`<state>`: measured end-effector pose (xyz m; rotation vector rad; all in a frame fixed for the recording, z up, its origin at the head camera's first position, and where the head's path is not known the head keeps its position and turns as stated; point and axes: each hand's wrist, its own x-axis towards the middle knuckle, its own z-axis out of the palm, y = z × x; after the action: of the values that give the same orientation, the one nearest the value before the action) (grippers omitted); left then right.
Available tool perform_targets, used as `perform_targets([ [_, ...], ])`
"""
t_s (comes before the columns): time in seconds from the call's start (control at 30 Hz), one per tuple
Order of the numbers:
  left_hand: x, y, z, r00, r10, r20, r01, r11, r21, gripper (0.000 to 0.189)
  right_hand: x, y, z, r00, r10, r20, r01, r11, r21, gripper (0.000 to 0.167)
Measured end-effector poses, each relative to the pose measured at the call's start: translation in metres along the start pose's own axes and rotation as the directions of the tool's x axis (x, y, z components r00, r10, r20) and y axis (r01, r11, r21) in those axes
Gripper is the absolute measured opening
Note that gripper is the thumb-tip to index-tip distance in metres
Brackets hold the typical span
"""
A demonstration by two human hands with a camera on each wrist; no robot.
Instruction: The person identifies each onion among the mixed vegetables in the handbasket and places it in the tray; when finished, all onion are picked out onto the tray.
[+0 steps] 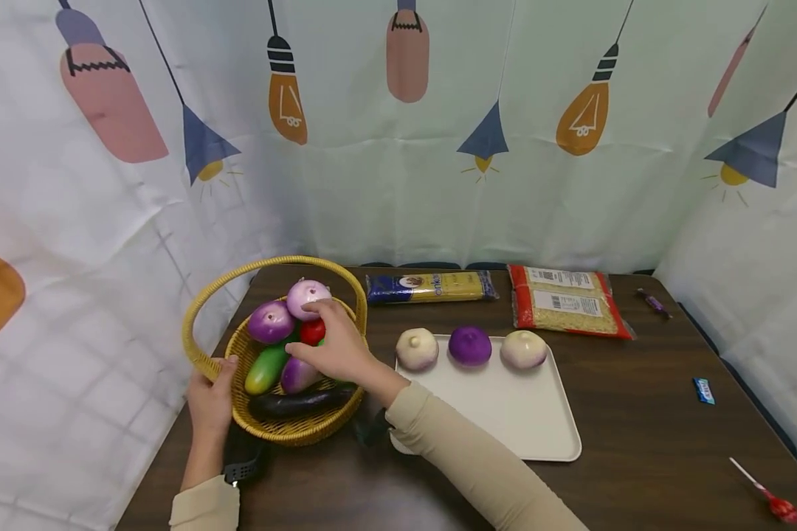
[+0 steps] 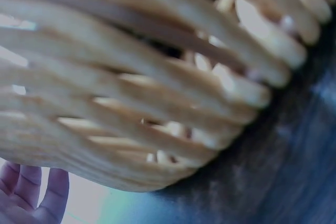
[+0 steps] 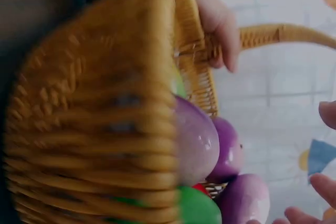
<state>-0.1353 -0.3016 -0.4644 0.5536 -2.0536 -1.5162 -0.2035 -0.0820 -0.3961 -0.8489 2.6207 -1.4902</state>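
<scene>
A yellow wicker basket with a tall arched handle stands on the left of the table. My left hand grips the base of that handle at the rim. Over the basket hovers my right hand, thumb and fingers spread apart. Its fingertips overlap a pale purple onion in the head view; the right wrist view shows nothing between them. Around it lie a darker purple onion, a red tomato-like piece, a green-yellow vegetable, a purple-white one and a long dark eggplant.
Right of the basket lies a white tray with a white turnip, a purple one and another whitish one. Behind are a pasta pack and a grain bag. Wrapped sweets and a lollipop lie right.
</scene>
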Motion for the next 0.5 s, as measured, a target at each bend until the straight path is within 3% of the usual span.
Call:
perform_targets([
  [0.1,0.001,-0.003,0.000,1.000,0.005,-0.010,-0.005,1.000,0.025,0.022,0.017,-0.002,0.006,0.999,0.033,0.018,-0.032,0.998,-0.047,0.067],
  [0.2,0.002,-0.012,0.000,1.000,-0.001,-0.014,0.002,0.999,0.040,0.021,0.028,0.000,0.014,0.995,0.094,-0.024,-0.095,0.995,-0.038,0.068],
  [0.37,0.002,-0.008,-0.001,1.000,0.004,-0.001,-0.004,1.000,0.018,0.021,0.043,0.003,0.022,0.968,0.204,-0.142,-0.202,0.979,0.033,0.072],
  [0.5,0.000,-0.001,-0.001,1.000,0.023,0.001,-0.023,1.000,0.009,0.022,0.055,0.008,0.022,0.956,0.249,-0.157,-0.247,0.969,0.035,0.081],
])
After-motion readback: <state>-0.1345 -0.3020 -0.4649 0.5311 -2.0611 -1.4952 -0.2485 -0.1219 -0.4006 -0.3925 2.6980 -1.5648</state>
